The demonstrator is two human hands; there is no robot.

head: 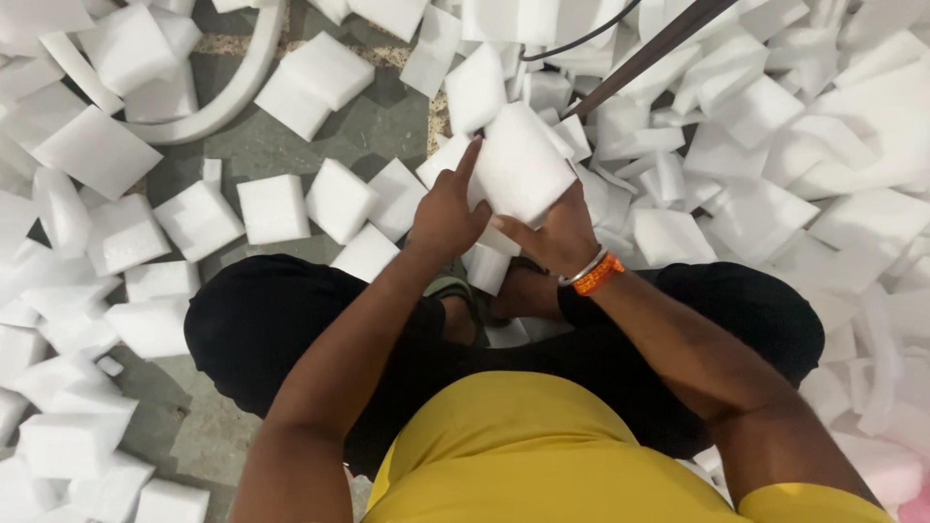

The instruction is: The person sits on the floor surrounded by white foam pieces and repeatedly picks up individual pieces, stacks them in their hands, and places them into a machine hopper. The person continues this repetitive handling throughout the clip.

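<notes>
A: Head view, entry on risk. Both hands hold one white foam block (521,165), raised above the lap, in front of the crossed legs. Judged risk: foam this light and smooth could slip if either grip eases, and drop among the loose foam pieces (274,206) on the floor (266,145), where it would be hard to tell apart. Hard pressure from the thumb could also dent or snap a corner.

B: Hand states?

A: Left hand (448,208): fingers curled round the block's left edge, one finger stretched up along it, partly closed. Right hand (557,232): closed under the lower right corner, thumb lying across the front face. An orange and white wristband (594,272) sits on that wrist.

B: Anything nearby that could interfere?

A: More foam lies stacked just behind the block, touching or nearly so; cannot tell which. A dark rod (647,55) slants across the pile further back, well apart from the hands. A white curved strip (237,92) lies far left.
</notes>
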